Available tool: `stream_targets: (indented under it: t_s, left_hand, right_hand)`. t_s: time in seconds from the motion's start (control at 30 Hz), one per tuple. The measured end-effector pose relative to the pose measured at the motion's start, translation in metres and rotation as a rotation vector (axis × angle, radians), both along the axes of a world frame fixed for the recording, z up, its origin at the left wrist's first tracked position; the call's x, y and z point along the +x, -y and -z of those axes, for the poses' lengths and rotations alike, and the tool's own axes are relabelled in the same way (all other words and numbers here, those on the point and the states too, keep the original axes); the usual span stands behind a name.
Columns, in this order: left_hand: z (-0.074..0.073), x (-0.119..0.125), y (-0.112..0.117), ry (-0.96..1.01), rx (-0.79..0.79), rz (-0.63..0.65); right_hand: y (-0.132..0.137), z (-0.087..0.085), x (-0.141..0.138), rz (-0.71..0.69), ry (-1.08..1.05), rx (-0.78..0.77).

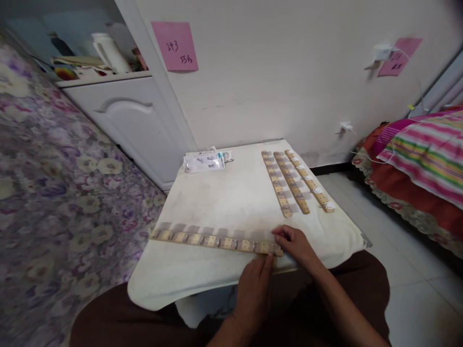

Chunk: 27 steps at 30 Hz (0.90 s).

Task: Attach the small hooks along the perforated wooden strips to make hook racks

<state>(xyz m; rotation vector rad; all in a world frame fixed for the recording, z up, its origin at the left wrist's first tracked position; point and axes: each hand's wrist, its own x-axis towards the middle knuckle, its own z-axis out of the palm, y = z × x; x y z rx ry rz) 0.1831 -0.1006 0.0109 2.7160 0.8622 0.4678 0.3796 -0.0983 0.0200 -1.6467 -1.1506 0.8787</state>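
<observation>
The right hand (297, 245) is at the right end of a long wooden strip (227, 243), fingers curled, with the thumb and forefinger drawn close together; I cannot tell whether they pinch anything. The left hand (254, 281) comes in from below, fingers side by side, its fingertips touching the strip's near edge just beside that same end (whether it grips the wood, I cannot tell). The strip lies flat across the near part of a table (217, 197) covered in pale cloth, with small metal rings set along it in a row.

Toward the table's right side, 3 shorter strips (292, 183) lie side by side at a slant, and the rightmost carries white pieces (317, 191). A flat packet (204, 162) rests at the far left corner. On the wall behind are 2 pink notes (175, 46), the left marked 243. A bed with a striped blanket (427, 149) stands to the right.
</observation>
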Motion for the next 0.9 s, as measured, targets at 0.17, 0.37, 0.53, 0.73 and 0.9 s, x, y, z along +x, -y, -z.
stream_targets:
  t_s: [0.17,0.37,0.53,0.73,0.9]
  left_hand:
    - [0.001,0.0004,-0.0008,-0.003,0.019,0.014]
    - [0.0043,0.002,-0.0007,-0.05,0.045,-0.004]
    - [0.0068,0.0015,-0.0011,-0.094,0.066,0.0]
    - [0.0068,0.002,-0.0018,-0.169,0.062,-0.008]
    - [0.0071,0.0028,-0.0019,-0.177,0.083,0.001]
  right_hand:
    - [-0.0004,0.0012,-0.0002,0.004,0.006,0.002]
    - [-0.0003,0.002,0.0003,-0.007,-0.001,0.005]
    - [0.0016,0.0006,0.0009,-0.033,0.009,-0.005]
    - [0.0046,-0.003,0.0025,-0.073,-0.023,-0.032]
    - [0.0049,-0.0044,0.002,-0.073,-0.045,-0.045]
